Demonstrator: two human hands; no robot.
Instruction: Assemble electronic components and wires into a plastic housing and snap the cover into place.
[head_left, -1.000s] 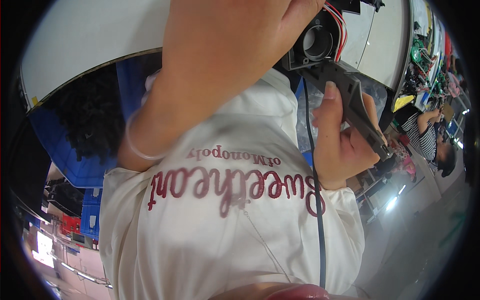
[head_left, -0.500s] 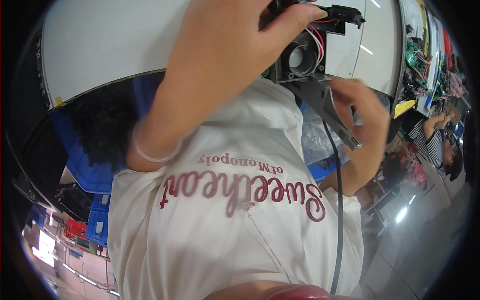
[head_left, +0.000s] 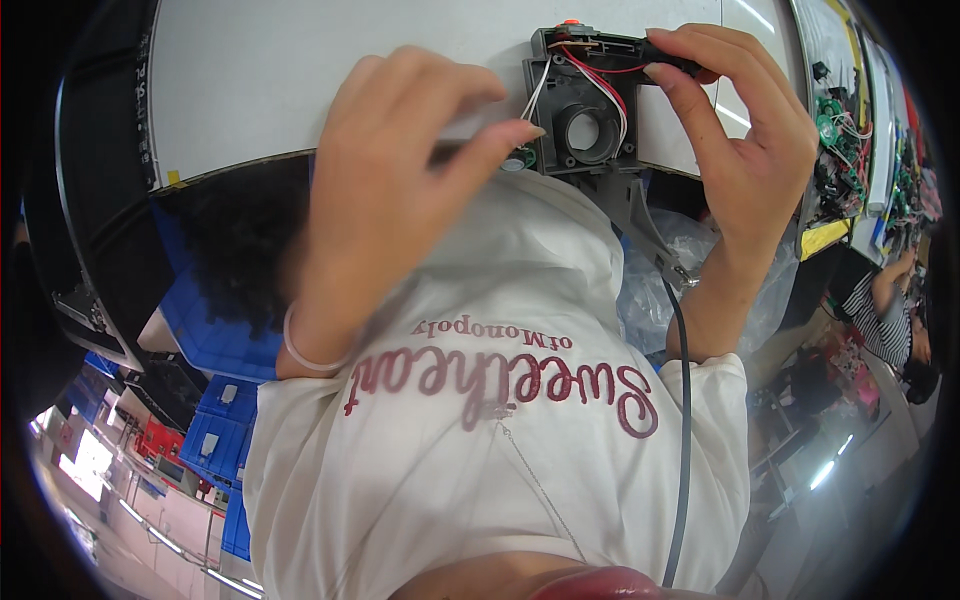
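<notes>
A dark grey plastic housing (head_left: 538, 110) lies at the near edge of the white table, with a round ring opening (head_left: 590, 133). Red and white wires (head_left: 612, 88) run inside it, and an orange-red button (head_left: 571, 22) tops its far end. My right hand (head_left: 755, 135) pinches a small black plastic part (head_left: 672, 55) at the housing's right side between thumb and fingers. To the left, my left hand (head_left: 405, 150) is open, thumb and fingers apart, its thumb tip by white wires (head_left: 537, 95). A small green part (head_left: 520, 158) sits below that thumb.
A grey arm-like piece (head_left: 652, 235) with a black cable (head_left: 684, 430) hangs off the table edge (head_left: 240, 165). Blue bins (head_left: 215, 330) stand below left, one with dark parts. Clear plastic bags (head_left: 690, 245) are below right. Green boards (head_left: 830, 125) with wires lie far right; another person (head_left: 880, 310) sits beyond.
My left hand has let go of the black part and moved left, away from the housing. My right hand has risen from the grey arm-like piece and taken the black part.
</notes>
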